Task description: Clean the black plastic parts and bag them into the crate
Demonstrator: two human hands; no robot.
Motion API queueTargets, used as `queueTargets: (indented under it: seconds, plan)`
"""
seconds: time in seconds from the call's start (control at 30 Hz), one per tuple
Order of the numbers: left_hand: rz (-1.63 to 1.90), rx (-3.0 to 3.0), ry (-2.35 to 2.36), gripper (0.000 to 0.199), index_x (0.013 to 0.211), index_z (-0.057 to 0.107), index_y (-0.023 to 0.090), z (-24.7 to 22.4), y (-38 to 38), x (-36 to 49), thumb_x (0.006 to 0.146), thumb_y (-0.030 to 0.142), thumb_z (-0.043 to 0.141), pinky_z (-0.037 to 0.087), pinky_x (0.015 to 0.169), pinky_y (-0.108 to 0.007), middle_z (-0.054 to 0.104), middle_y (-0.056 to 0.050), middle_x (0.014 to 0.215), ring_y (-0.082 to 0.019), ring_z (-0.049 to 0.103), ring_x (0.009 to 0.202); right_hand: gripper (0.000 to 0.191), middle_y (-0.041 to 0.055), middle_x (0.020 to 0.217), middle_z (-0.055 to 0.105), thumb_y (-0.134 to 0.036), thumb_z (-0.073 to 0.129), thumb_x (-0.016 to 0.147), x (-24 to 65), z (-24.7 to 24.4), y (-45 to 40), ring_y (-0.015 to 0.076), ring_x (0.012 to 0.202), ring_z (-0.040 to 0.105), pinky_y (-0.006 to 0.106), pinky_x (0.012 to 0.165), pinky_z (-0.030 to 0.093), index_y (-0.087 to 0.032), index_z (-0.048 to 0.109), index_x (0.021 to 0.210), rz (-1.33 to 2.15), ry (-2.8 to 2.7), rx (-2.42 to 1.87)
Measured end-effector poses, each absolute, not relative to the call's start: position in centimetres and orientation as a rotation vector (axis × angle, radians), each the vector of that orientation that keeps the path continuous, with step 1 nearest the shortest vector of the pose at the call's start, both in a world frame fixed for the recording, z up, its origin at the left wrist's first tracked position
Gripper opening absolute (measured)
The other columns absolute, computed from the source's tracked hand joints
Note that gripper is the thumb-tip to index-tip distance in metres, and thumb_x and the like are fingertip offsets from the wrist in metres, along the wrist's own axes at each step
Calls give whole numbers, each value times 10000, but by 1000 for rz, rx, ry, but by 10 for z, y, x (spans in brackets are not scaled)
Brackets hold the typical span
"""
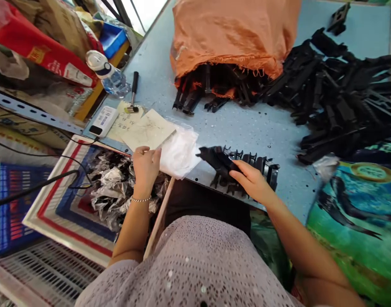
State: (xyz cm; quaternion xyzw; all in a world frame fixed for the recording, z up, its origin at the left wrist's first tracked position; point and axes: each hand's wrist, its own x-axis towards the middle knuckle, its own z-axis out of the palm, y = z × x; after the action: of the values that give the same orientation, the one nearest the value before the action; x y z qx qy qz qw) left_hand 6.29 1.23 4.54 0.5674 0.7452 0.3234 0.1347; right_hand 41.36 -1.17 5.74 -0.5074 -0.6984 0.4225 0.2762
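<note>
My right hand [251, 181] is closed round a black plastic part [216, 158], held raised over the near edge of the blue table. Beneath and beside it lies a row of similar black parts [271, 170]. Left of the held part, my left hand [146, 165] hovers by the table's edge, above a basket. Its thumb and forefinger are bent toward each other with a small gap, and I see nothing between them. Close to its fingertips are a stack of thin white plastic bags [179, 152] and yellowish paper sheets [147, 131].
An orange sack [233, 32] spills black parts into a large pile [329, 89] at the right. A hammer [134, 89], white box [104, 121] and bottle [108, 74] stand back left. Wrapped pieces [114, 183] fill a basket [51, 200]. A green-blue sack [358, 221] is right.
</note>
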Motion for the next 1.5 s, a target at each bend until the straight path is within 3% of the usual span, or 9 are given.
queueTargets:
  seconds: [0.1,0.27,0.43,0.63,0.87,1.1,1.2,1.33,1.5]
  plan:
    - [872,1614,2188,261,698,671,166,27,19,50,815,400,672,442,1051,-530,670,-178,1036,-339,618,1084,421,77,1142,745,-547,606,954,381,48,-12,252,1006,720,413,881,602,-228,695,1214,1560,-1371,-1329]
    - [1061,1251,1753,263,827,598,196,31,10,61,869,454,626,531,874,-376,708,-94,1000,-237,676,963,388,89,1078,752,-520,731,865,331,49,-5,191,869,720,324,747,621,-193,734,1074,1947,-829,-1083]
    - [931,1588,2139,452,1085,657,146,25,10,67,822,507,727,464,1036,-508,627,-176,1117,-343,608,1119,354,106,1061,749,-480,738,861,318,50,1,180,851,715,304,717,625,-169,735,1030,2000,-738,-1020]
    - [977,1721,2302,378,982,687,145,7,12,63,968,492,539,455,1042,-499,593,-177,1073,-333,574,1128,355,112,1082,753,-490,716,871,309,43,5,173,835,724,291,710,633,-166,723,1017,2043,-683,-1003]
    - [972,1585,2130,146,834,644,193,6,16,73,912,291,568,501,887,-400,651,-85,903,-244,630,900,248,86,991,764,-360,535,1013,273,41,30,142,753,738,241,657,631,-161,677,1057,2221,-466,-958]
    - [1275,1253,1843,173,890,515,212,3,26,59,815,273,659,506,721,-261,627,5,841,-137,619,747,497,86,774,749,-439,283,1085,267,48,28,129,539,659,227,484,537,-131,671,1043,2368,-856,-1048]
    - [1235,1397,1855,10,840,560,206,0,28,45,832,200,559,524,835,-305,675,-30,888,-168,662,870,443,112,817,755,-453,370,1068,271,51,21,167,596,689,261,549,528,-146,655,923,1953,-1627,-1457]
    - [936,1782,1872,257,972,711,194,9,27,29,842,156,493,512,968,-374,724,-89,1039,-226,676,1010,411,169,970,770,-454,379,1066,272,59,17,307,921,752,373,784,545,-152,658,1048,1108,-2402,-1662]
    - [680,2002,1952,301,959,745,180,23,24,17,852,148,466,534,911,-397,697,-132,1110,-271,672,1009,443,236,981,759,-431,348,1071,269,72,19,358,938,752,428,808,537,-94,617,1174,803,-2611,-1853]
